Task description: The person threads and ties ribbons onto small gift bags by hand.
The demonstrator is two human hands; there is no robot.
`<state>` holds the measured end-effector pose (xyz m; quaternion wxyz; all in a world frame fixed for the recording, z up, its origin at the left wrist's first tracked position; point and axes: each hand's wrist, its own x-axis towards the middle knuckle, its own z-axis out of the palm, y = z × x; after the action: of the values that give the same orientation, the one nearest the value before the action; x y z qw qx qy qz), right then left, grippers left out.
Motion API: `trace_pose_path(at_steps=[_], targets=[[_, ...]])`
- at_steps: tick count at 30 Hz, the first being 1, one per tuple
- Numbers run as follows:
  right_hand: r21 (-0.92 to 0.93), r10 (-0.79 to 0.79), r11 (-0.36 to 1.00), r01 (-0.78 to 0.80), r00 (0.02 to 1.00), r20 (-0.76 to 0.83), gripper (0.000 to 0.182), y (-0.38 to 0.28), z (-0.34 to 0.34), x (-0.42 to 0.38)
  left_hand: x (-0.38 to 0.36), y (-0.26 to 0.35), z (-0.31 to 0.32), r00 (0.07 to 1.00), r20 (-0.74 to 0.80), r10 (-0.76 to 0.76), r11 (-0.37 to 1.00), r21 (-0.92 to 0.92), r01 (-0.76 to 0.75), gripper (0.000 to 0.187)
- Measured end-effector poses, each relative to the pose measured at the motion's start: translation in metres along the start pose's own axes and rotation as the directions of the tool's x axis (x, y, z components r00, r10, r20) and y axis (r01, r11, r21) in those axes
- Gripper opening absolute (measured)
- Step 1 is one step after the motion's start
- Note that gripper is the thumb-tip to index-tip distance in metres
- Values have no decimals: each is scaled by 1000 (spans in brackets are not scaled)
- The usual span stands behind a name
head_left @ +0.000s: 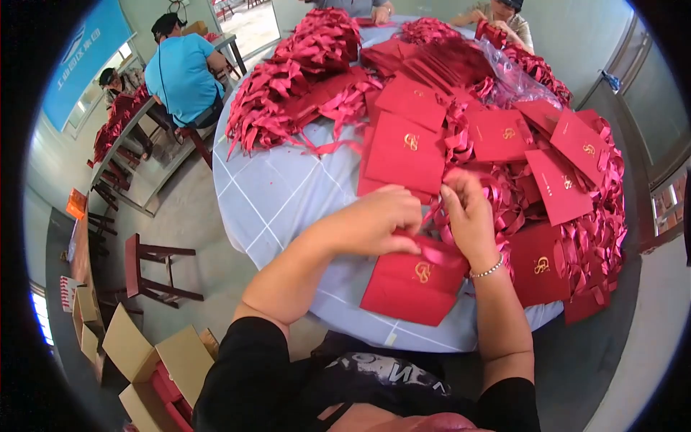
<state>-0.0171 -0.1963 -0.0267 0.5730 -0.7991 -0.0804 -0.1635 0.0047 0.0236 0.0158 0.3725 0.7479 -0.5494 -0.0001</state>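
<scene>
A red gift bag with a gold logo lies at the near edge of the table, in front of me. Its pink-red ribbon runs at its upper edge, between my two hands. My left hand is closed on the ribbon from the left, thumb pointing right above the bag. My right hand pinches the ribbon from the right, its fingertips slightly blurred. Just beyond my hands, another red bag lies flat on a stack.
A heap of ribboned bags covers the table's far left, with more bags piled at right. Clear plastic lies among them. Other people sit around the room. A stool and an open carton stand at left.
</scene>
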Motion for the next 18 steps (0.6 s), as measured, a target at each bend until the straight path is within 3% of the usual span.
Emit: trace_pose_path(at_steps=[2, 6, 11, 14, 18], targets=[[36, -45, 998, 45, 999, -18, 12, -29, 0, -3, -5, -8, 1, 996, -1, -91, 994, -67, 91, 24], [-196, -136, 956, 218, 921, 365, 26, -44, -8, -9, -12, -36, -5, 974, -3, -227, 953, -208, 222, 16], [-272, -217, 905, 327, 905, 365, 26, -33, 4, -15, -12, -39, -6, 949, 59, -310, 929, -193, 315, 13], [-269, -167, 922, 278, 913, 371, 22, -27, 2, -14, -12, -39, -3, 965, 39, -259, 951, -167, 261, 13], [-303, -33, 940, 155, 929, 370, 19, -35, -6, -14, -14, -39, -11, 943, 12, -334, 937, -102, 333, 15]])
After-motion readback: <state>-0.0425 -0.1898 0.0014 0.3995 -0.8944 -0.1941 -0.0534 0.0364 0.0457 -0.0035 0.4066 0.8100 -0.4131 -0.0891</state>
